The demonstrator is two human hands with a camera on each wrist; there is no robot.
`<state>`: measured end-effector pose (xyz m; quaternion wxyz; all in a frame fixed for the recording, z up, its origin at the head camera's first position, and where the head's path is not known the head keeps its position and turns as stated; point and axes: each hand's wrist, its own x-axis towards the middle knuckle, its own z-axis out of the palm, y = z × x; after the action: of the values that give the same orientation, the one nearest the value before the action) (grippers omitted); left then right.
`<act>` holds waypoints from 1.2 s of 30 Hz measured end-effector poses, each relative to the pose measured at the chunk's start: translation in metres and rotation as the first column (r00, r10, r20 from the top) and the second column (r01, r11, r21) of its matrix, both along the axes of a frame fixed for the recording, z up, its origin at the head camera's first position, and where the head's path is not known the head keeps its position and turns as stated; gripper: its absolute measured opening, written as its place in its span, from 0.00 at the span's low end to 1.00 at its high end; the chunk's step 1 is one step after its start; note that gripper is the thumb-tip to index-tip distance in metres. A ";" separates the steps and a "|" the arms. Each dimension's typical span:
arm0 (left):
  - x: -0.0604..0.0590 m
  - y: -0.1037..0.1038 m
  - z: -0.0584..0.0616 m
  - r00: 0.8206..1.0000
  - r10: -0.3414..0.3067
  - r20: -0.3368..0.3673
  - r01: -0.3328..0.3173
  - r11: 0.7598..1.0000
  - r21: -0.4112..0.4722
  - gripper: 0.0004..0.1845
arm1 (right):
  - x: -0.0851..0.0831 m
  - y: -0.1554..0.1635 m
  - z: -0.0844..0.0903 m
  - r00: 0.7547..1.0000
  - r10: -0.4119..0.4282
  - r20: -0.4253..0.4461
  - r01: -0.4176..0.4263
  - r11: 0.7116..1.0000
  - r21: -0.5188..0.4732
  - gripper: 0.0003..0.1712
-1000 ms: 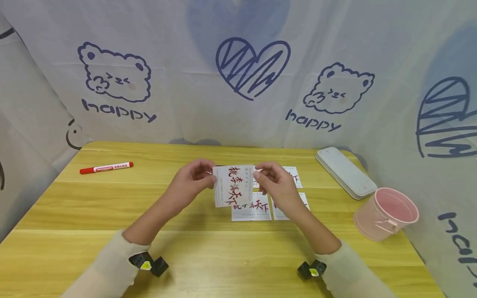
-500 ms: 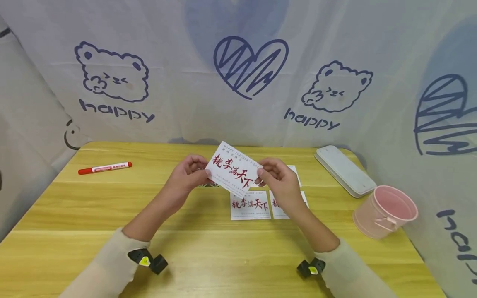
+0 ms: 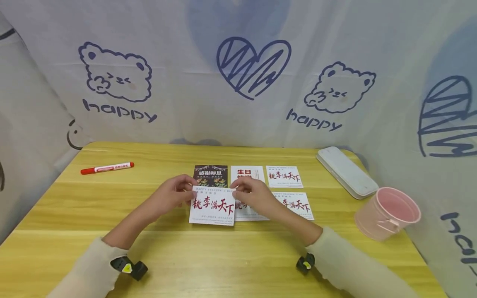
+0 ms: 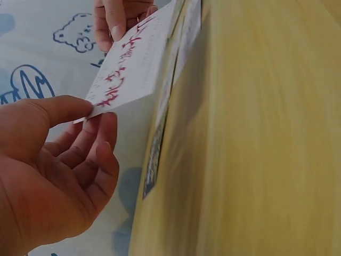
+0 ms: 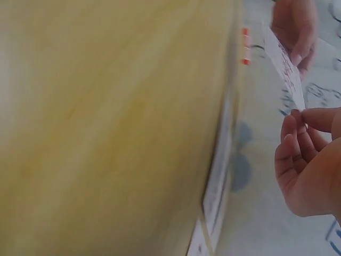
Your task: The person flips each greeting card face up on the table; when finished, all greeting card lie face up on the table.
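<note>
A white card with red Chinese lettering point(image 3: 212, 207) is held between both hands, raised off the table. My left hand point(image 3: 172, 196) pinches its left upper corner between thumb and fingers, as the left wrist view also shows. The upper right corner is pinched by my right hand point(image 3: 257, 198). Behind the held card lies a black card with orange flowers point(image 3: 211, 174), partly covered. Beside it is a white card with red print point(image 3: 247, 170), half hidden by the right hand. Similar red-lettered cards lie at the right point(image 3: 285, 177) and partly under the right hand and forearm.
A red and white marker point(image 3: 107, 168) lies at the table's left. To the right, a pale grey case point(image 3: 346, 171) lies near the back edge, with a pink bucket point(image 3: 385, 213) in front of it. A printed curtain point(image 3: 179, 91) hangs behind the wooden table point(image 3: 208, 260).
The held card has turned from sideways, through a tilt, to lettering level. Both hands have moved left and down with it, and the black and white cards behind are now uncovered.
</note>
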<state>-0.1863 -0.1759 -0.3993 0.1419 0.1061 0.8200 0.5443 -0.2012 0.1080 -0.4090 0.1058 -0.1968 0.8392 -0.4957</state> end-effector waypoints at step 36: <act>-0.042 -0.005 -0.028 0.988 -0.136 -0.075 0.091 0.897 -0.432 0.08 | -0.040 -0.030 -0.024 0.988 0.081 -0.131 -0.006 0.872 0.490 0.08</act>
<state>-0.2278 -0.1805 -0.4276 0.1506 0.1482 0.9179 0.3358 -0.2414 0.0781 -0.4335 0.1009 -0.2187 0.9379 -0.2498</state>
